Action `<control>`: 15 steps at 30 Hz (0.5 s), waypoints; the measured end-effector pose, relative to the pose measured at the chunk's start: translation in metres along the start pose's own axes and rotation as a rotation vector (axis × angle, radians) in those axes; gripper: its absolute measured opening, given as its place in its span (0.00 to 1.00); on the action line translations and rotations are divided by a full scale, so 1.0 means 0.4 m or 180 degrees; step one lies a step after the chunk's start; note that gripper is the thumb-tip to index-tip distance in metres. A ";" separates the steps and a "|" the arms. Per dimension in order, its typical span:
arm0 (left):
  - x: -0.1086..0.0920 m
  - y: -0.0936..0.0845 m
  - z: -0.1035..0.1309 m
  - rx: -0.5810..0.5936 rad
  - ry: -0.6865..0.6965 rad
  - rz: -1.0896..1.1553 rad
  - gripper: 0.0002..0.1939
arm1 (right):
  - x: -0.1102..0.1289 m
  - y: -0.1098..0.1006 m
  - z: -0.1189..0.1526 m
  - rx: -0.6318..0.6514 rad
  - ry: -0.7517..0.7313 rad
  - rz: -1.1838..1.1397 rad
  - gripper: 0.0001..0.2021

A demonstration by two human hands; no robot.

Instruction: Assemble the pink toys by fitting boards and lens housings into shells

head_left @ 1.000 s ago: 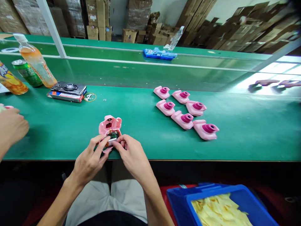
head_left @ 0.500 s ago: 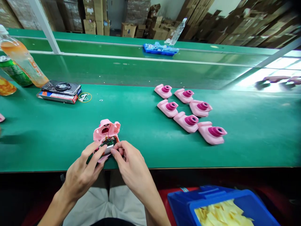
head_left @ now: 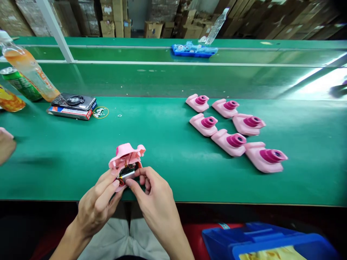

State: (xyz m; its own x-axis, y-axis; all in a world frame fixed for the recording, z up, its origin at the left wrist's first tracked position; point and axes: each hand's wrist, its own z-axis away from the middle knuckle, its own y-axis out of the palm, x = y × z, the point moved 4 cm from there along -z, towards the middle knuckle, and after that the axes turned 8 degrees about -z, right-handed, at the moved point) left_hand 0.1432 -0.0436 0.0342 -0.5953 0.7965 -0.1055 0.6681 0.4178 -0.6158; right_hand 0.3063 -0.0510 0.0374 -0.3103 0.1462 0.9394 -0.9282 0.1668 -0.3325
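An opened pink toy camera (head_left: 126, 150) is held just above the front edge of the green bench. Its front shell is tipped up, showing thin wires, dark electronics and a silver battery (head_left: 127, 176). My left hand (head_left: 97, 200) is closed around the left side of the rear shell, fingertips by the red wires. My right hand (head_left: 157, 193) grips the right side, thumb and forefinger at the right end of the battery. Whether that pinch is on the battery or the shell edge, I cannot tell. The palms hide the lower shell.
Several pink cameras (head_left: 229, 142) with magenta lenses stand on the bench (head_left: 168, 151) to the right. Boxes (head_left: 72, 112), a drink bottle (head_left: 32, 72) and a can (head_left: 21, 85) are at left, near another person's hand (head_left: 7, 146). A blue bin (head_left: 225, 238) sits lower right.
The toy camera has tilted in my hands, and its front shell now leans further over the electronics. My left fingers have drawn back from the battery. Another person's hand has appeared at the left edge.
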 end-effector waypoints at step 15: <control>0.000 0.001 0.016 -0.0227 0.0065 -0.0078 0.24 | 0.003 -0.004 0.013 -0.0429 -0.0737 -0.0429 0.03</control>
State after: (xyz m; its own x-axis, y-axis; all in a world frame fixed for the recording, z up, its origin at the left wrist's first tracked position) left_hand 0.1406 -0.0462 0.0291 -0.6033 0.7940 -0.0747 0.6838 0.4668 -0.5608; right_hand 0.3062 -0.0563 0.0395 -0.2389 -0.1097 0.9648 -0.9334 0.2998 -0.1970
